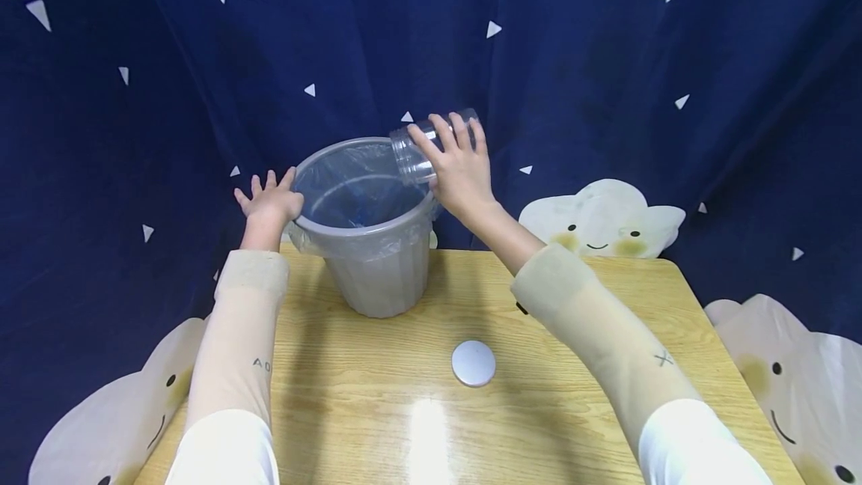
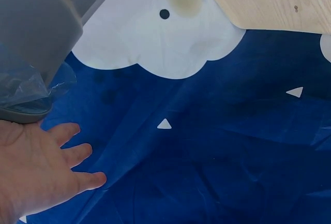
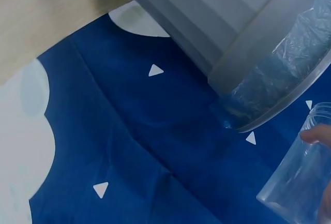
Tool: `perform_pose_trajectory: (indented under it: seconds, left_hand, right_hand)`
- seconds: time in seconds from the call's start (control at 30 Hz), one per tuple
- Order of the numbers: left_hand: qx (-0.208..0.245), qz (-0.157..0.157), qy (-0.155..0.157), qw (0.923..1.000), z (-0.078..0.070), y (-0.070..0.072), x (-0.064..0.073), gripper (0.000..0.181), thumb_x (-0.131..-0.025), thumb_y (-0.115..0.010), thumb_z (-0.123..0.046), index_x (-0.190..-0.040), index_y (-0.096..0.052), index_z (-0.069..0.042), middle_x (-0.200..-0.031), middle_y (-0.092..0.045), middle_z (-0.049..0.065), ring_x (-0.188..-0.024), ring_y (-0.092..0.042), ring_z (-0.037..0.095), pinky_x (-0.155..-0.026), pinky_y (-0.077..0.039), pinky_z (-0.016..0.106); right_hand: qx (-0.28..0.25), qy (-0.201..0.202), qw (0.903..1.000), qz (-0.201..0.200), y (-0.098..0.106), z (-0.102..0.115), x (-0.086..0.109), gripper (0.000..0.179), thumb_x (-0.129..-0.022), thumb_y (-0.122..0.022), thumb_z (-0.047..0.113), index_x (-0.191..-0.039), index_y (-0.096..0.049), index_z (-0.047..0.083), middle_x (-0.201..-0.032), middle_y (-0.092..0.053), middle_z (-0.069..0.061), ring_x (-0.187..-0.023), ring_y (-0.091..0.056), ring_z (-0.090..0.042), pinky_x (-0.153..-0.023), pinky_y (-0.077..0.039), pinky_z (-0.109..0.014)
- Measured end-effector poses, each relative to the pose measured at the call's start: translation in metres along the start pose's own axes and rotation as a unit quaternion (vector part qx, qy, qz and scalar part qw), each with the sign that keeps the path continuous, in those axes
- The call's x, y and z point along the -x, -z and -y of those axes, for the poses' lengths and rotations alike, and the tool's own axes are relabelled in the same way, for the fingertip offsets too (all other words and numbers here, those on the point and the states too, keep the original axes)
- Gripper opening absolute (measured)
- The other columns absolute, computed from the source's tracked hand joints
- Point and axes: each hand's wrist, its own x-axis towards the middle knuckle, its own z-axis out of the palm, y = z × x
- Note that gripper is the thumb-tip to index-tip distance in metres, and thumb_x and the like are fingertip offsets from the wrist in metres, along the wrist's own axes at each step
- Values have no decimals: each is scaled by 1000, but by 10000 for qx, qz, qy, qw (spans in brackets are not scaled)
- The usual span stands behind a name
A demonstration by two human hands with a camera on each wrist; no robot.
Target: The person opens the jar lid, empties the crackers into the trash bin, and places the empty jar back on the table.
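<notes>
A grey trash bin [image 1: 380,279], lined with a clear plastic bag [image 3: 287,66], stands at the table's back left. My right hand [image 1: 463,171] grips a clear plastic jar [image 1: 412,156], fingers spread around its side. The jar lies tilted over the bin's right rim, its threaded mouth towards the bin opening; I see nothing inside it. On the opposite side, my left hand [image 1: 272,200] touches the rim. Its fingers are straight and spread in the left wrist view, pointing away from the bin, and its thumb is mostly hidden there.
A round silver lid [image 1: 474,363] lies flat on the wooden table [image 1: 377,395], in front of the bin and to its right. A small dark object [image 1: 521,307] shows partly beside the right sleeve. Behind the table hangs a dark blue curtain [image 1: 579,81] with white triangles and clouds.
</notes>
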Motion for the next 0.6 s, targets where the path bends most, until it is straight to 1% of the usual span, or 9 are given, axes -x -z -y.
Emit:
perform_pose_trajectory:
  seconds: [0.27,0.47,0.6]
  left_hand:
    - [-1,12,16,10000,0,0,1,61,-91,-28,-18,-148,-7,-12,-149,0,27,-134,12,46,-101,11,64]
    - [2,39,38,10000,0,1,0,62,-90,-28,-18,-148,-6,-13,-149,1,27,-134,13,46,-101,12,64]
    - [5,32,47,10000,0,0,-1,62,-90,-28,-18,-148,-7,-13,-149,1,27,-134,12,46,-101,11,64]
  right_hand:
    - [-626,-487,9964,-289,2,-1,12,80,-66,-77,26,-136,-39,28,-139,-36,-6,-128,-27,-28,-108,-13,-45]
    - [-1055,-841,9892,-567,0,-4,26,80,-64,-78,28,-134,-40,27,-136,-39,-5,-125,-30,-28,-106,-17,-45]
    - [-1350,-1047,9829,-681,-1,-9,37,79,-63,-78,28,-133,-41,26,-135,-41,-5,-123,-32,-28,-105,-19,-45]
